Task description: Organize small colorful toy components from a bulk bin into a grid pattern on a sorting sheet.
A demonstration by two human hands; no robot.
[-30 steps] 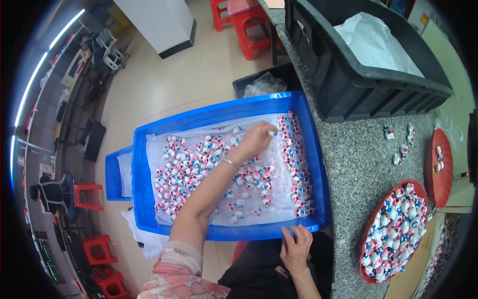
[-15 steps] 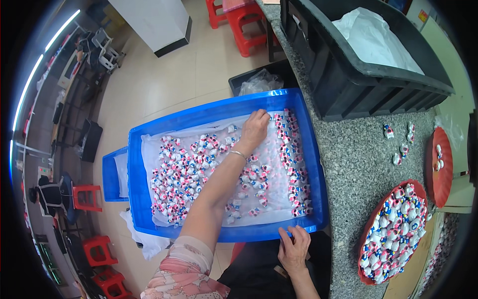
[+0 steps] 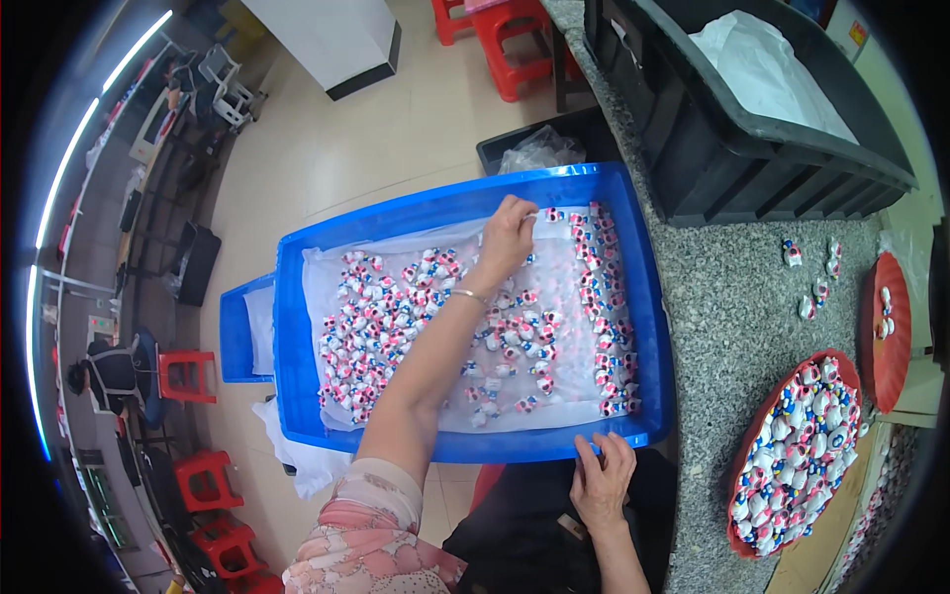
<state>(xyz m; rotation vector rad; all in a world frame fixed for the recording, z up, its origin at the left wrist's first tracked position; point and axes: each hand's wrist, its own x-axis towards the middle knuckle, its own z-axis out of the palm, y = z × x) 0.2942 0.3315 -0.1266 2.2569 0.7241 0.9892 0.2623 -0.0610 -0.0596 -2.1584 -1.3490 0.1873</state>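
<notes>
Dozens of small white, pink and blue figurines (image 3: 371, 317) strewn loosely over a white liner (image 3: 341, 257) in a blue tub (image 3: 495, 449), mostly left of and below the left hand (image 3: 508, 238). Fingers of that hand drawn together near the tub's far wall, just beside one figurine at the right; impossible to tell whether clamped on another. Down and right of the left hand, a dense column of figurines along the tub's right side. At the near rim, right hand (image 3: 605, 480) with thumb and fingers apart. To the right of the right hand, on a speckled grey surface (image 3: 708, 297), a red dish (image 3: 738, 533) heaped with figurines; farther up, a second red dish (image 3: 884, 374). Up and right of the left hand, a black bin (image 3: 683, 148).
</notes>
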